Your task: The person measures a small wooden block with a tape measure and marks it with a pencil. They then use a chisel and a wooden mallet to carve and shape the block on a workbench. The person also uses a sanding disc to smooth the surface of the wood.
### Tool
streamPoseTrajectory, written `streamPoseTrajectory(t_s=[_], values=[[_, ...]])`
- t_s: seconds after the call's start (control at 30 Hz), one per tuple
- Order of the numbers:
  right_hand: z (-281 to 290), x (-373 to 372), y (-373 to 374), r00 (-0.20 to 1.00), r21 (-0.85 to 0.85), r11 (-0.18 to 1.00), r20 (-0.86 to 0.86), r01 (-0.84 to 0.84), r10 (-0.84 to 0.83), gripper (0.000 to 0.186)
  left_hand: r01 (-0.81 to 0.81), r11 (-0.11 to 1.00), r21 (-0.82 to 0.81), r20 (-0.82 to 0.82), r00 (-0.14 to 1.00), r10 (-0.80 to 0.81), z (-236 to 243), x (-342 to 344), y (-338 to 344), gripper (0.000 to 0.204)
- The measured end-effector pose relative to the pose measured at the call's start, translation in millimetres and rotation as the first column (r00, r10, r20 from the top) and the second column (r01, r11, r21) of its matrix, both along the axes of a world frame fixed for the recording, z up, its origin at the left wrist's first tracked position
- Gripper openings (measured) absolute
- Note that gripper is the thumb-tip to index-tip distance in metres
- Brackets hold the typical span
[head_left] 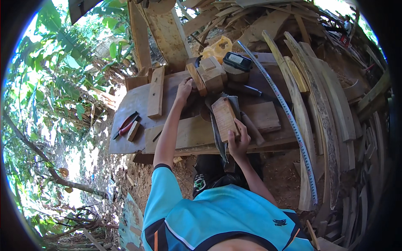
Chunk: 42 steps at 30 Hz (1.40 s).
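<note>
Blue shirt point(234, 213) sits closest to the lens. Right hand point(239, 141) has thumb and fingers closed on a wood block point(225, 119) over the bench point(132, 100); left hand point(184, 89) is curled beside a wood strip point(197, 79), can't tell if it's gripping.

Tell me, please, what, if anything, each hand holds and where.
Right hand: rectangular brown wooden block, by its near right corner. Left hand: whether it holds anything cannot be told.

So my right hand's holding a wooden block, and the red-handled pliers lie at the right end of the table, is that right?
Not quite: the head view shows the red-handled pliers at the left end of the table. Your right hand is holding a wooden block.
</note>
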State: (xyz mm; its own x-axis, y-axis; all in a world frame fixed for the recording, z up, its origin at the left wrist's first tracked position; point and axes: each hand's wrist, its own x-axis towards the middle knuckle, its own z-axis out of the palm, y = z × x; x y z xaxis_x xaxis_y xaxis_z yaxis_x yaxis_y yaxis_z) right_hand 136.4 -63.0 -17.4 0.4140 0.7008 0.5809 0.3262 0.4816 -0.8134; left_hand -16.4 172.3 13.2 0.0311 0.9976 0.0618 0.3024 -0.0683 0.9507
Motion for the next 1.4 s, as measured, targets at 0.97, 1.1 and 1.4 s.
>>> streamPoseTrajectory(t_s=[0.97,1.1,1.4], values=[[-4.4,0.2,-0.4,0.999,0.027,1.000,0.035,0.000,-0.001,0.036,0.269,0.963,-0.001,0.093,0.959,-0.268,-5.8,-5.2,-4.3,0.038],[-2.1,-0.2,-1.9,1.000,-0.003,1.000,-0.008,-0.024,0.024,0.036,0.241,0.970,-0.021,0.127,0.963,-0.236,-4.6,-2.3,-7.5,0.037],[-10.3,1.3,-1.8,0.993,-0.122,0.991,-0.112,-0.057,0.043,0.035,0.144,0.986,-0.084,0.214,0.969,-0.123,-14.3,-2.9,0.9,0.034]])
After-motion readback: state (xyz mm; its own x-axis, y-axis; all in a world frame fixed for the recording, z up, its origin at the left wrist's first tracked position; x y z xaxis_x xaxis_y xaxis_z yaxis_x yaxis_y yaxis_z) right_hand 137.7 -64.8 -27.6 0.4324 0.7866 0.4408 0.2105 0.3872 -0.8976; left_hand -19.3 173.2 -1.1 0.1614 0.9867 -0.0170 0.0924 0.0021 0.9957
